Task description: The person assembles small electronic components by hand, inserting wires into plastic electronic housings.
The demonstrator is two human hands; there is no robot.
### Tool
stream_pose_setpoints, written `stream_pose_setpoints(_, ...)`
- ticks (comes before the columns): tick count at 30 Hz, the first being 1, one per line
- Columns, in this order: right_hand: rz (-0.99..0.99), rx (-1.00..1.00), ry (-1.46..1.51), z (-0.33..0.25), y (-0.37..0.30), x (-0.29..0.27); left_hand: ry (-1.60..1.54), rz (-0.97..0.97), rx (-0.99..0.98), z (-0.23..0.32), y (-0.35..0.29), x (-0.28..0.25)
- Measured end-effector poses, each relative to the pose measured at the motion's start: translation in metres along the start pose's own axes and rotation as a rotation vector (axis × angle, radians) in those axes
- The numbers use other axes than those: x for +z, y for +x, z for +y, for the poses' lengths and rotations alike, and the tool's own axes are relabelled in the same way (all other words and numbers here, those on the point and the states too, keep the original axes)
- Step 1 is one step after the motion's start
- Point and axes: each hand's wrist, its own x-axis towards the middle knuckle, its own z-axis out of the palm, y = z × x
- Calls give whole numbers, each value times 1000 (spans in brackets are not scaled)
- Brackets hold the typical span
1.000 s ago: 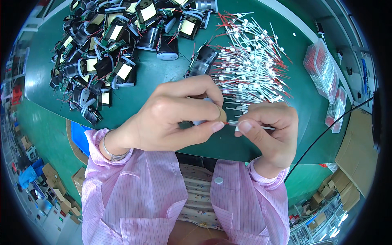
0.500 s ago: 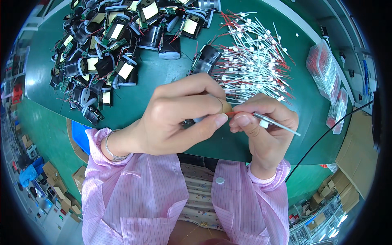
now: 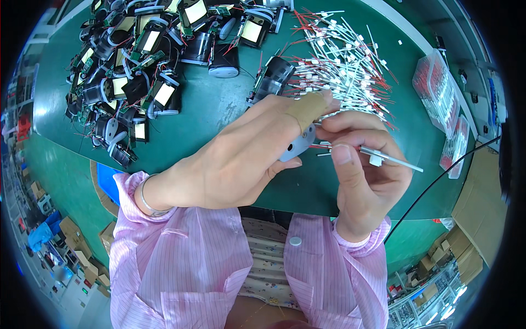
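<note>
My left hand (image 3: 233,156) is curled round a unit (image 3: 300,145), fingers over the top, thumb underneath. The unit sits up off the surface (image 3: 213,109), near its front edge. Only its end shows: flat, grey, rounded, with small dark holes. Body hidden by my fingers. Tan wrap (image 3: 306,111) on one of those fingers.

My right hand (image 3: 368,172) has a lead (image 3: 402,163) between thumb and bent fingers; thumb tip and index tip are apart. Lead is a thin pale rod, greyer near the fingers, white block (image 3: 375,160) hanging beside it, bit of red wire toward the unit. Can't tell if wire and unit are joined.

Containers: clear box (image 3: 435,90) at the surface's right edge, packed with red wires and white rods lying lengthwise. Smaller clear box (image 3: 454,148) just below it in view, more of the same. Blue bin (image 3: 107,186) past the front edge at left, contents not visible.

Loose on the surface: heap of leads (image 3: 342,71) beyond my hands, one black unit (image 3: 275,75) beside it, big pile of black units (image 3: 156,88) at left, some with cream pads and green boards.
</note>
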Motion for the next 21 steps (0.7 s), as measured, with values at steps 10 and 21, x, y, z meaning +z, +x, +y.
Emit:
stream_pose_setpoints(10, 18, -47, -223, -10, -5, 0, -32, -14, 139, -10, -2, 6)
stream_pose_setpoints(21, 18, -139, -350, -12, -5, 2, -36, -9, 138, -11, -4, 9)
